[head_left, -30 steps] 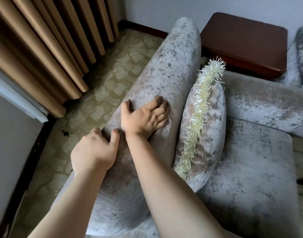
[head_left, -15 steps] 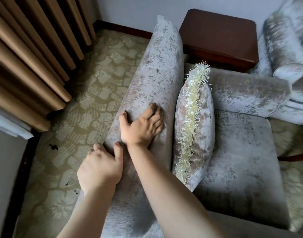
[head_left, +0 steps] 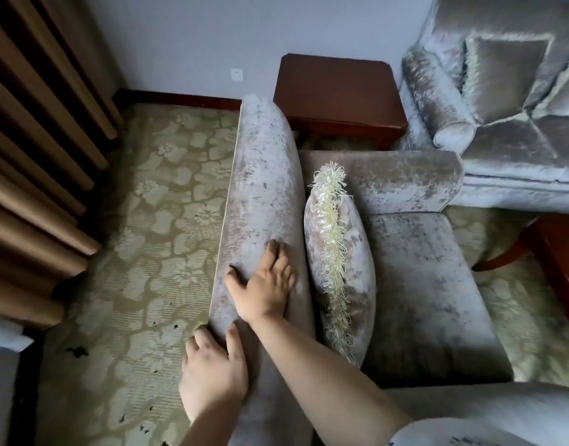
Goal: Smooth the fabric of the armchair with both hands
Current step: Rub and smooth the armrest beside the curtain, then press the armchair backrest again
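Up close, the armchair point(head_left: 264, 194) fills the middle of the view, its padded back running from 12 o'clock down to 6, covered in mottled silver-grey velvet with a crushed, patchy nap. The right hand point(head_left: 264, 291) lies flat on top of that back, fingers spread apart and pressed to the fabric. The left hand point(head_left: 212, 375), at 7 o'clock from it, cups the back's outer edge, thumb on top and fingers curled over the side (loosely parted, gripping nothing but the upholstery). A fringed cushion point(head_left: 338, 265) stands on edge just beside the back, at 3 o'clock from the right hand, leaning over the seat. Patterned green carpet point(head_left: 154, 239) spreads at 9 o'clock, with brown curtains point(head_left: 35, 156) beyond it. A dark wooden side table point(head_left: 338, 91) sits at 12 o'clock against the pale wall, and a matching sofa point(head_left: 508, 101) occupies 2 o'clock.
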The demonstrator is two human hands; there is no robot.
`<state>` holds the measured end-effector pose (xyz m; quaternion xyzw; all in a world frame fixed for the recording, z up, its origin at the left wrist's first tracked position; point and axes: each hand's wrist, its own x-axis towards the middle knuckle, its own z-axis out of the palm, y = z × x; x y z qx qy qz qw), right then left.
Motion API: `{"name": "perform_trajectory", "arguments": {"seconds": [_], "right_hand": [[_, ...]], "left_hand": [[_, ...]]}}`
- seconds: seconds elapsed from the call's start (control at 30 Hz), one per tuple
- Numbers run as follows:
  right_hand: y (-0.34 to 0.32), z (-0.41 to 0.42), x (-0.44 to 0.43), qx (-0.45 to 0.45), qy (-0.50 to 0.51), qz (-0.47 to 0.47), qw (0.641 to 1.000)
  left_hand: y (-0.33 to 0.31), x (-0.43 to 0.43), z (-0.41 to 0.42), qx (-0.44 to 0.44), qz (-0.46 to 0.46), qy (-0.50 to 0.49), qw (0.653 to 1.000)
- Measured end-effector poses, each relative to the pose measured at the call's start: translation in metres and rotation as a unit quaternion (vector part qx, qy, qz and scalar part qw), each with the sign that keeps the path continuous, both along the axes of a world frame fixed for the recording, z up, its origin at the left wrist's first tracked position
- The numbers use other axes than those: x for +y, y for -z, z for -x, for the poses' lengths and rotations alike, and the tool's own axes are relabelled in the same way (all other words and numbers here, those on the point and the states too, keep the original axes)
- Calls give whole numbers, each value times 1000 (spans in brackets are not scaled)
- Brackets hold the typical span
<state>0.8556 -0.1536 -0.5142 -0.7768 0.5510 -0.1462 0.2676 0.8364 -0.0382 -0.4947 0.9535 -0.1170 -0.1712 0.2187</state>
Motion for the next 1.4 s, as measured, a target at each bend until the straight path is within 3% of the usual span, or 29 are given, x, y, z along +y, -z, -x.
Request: {"name": "perform_trajectory", "arguments": {"seconds": [0.13, 0.23, 0.43, 0.53, 0.67, 0.83, 0.93, 1.0, 1.07, 1.2, 1.3, 1.4], "right_hand": [[-4, -1, -2, 0, -2, 2, 1000], [-6, 0, -6, 4, -14, -10, 1000], [-33, -15, -19, 52, 18, -115, 992], [-45, -36, -17, 99, 59, -150, 982], [-40, -51, -3, 137, 116, -66, 982], [-35, -54, -2, 151, 135, -27, 979], [-30, -56, -3, 173, 142, -24, 974], [-26, -54, -1, 173, 144, -39, 974], [-24, -51, 1, 166, 151, -48, 973], [-15, -52, 2, 163, 167, -56, 971], [-16, -57, -22, 144, 210, -94, 963], [-24, -74, -74, 107, 249, -123, 955]], "left_hand": [[-4, -3, -4, 49, 22, -7, 999], [0, -2, -12, 79, -10, 46, 996], [-10, 2, -61, 184, 104, 153, 965], [-25, -4, -103, 154, 158, 241, 945], [-42, -11, -159, 120, 214, 274, 930], [-40, -39, -207, 91, 179, 285, 937], [-37, -67, -214, 46, 150, 353, 923], [-34, -84, -216, -5, 125, 448, 885], [-32, -102, -221, -63, 97, 552, 826], [-32, -157, -244, -179, 72, 724, 662], [-41, -225, -273, -258, 77, 786, 557], [-59, -301, -302, -316, 39, 807, 497]]}}
